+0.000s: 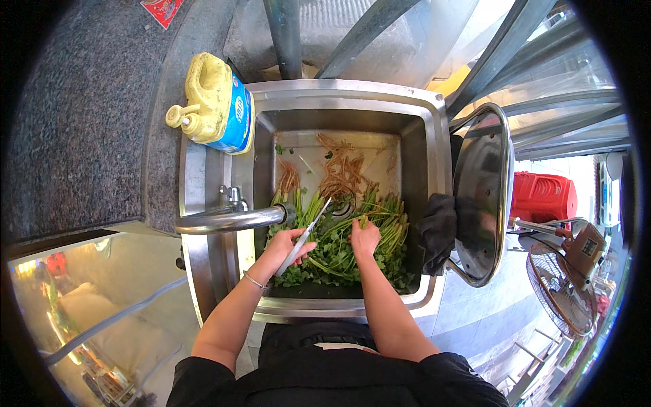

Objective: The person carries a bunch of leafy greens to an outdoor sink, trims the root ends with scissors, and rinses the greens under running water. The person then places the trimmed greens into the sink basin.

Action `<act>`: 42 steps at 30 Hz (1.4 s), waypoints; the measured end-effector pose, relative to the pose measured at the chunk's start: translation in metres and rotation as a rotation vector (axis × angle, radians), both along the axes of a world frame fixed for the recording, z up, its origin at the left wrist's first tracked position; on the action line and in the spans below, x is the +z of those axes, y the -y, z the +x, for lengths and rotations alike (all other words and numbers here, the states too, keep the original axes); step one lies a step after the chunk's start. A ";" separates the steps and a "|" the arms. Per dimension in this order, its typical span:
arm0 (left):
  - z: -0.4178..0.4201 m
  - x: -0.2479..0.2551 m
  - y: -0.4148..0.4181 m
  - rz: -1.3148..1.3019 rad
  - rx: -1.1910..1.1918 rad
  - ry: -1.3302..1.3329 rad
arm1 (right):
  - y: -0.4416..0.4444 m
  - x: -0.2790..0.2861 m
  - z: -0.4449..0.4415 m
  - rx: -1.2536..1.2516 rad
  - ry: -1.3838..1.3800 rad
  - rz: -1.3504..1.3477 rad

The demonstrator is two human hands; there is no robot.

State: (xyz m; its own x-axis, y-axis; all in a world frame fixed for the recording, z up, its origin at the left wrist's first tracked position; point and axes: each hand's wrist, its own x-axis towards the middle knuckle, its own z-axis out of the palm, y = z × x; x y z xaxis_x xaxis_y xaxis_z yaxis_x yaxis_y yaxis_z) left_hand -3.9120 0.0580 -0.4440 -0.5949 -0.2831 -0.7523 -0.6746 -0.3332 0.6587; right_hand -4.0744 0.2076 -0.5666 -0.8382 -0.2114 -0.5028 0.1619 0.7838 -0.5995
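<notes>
My left hand [289, 250] grips a slim knife [311, 229], its narrow blade pointing up and away over the sink. Pinched in the fingers of my right hand [364, 237] are some stems of leafy greens that look like coriander [330, 259]. The greens fill the near half of the steel sink [414, 168], leaves towards me. Another bunch with brown roots [289, 177] lies at the left, beyond my left hand. Loose cut roots [342, 170] are heaped in the middle, beside the partly covered drain [344, 209].
A steel faucet [234, 221] reaches over the sink from the left. A yellow jug [213, 102] with a pump stands at the back left corner. On the right are a dark cloth [438, 231], a large metal lid [480, 198] and a standing fan [559, 290]. Metal bars [285, 40] rise behind.
</notes>
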 end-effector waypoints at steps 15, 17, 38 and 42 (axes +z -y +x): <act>0.009 0.029 -0.004 -0.571 -0.184 -0.058 | 0.018 0.052 0.018 -0.167 0.437 -0.593; 0.006 0.033 0.000 -0.614 -0.250 -0.014 | 0.026 0.050 0.018 -0.154 0.490 -0.730; 0.012 0.003 0.021 0.186 0.011 0.031 | 0.024 0.057 0.013 0.127 0.702 -0.607; 0.024 -0.005 0.016 0.044 0.268 0.119 | 0.036 0.047 0.020 0.030 0.449 -0.306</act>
